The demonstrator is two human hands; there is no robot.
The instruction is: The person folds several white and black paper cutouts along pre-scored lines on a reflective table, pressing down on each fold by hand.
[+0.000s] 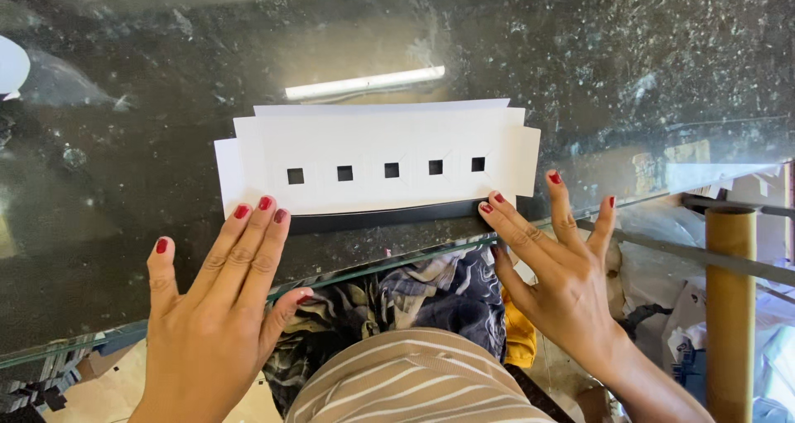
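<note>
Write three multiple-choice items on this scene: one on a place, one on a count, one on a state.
1. Where does the white card lie?
A. on a glass table top
B. on the person's lap
C. on the floor

2. How many square holes are cut in the card?
A. three
B. five
C. eight

3. How are the two hands placed?
A. closed in fists
B. flat, fingers spread
C. lifted off the table

Key: 1 A, the card rests on the table, whose glass edge shows clothing below. 2 B, five dark squares run in a row. 3 B, the left hand and right hand lie flat, fingertips at the card's black lower strip.
</note>
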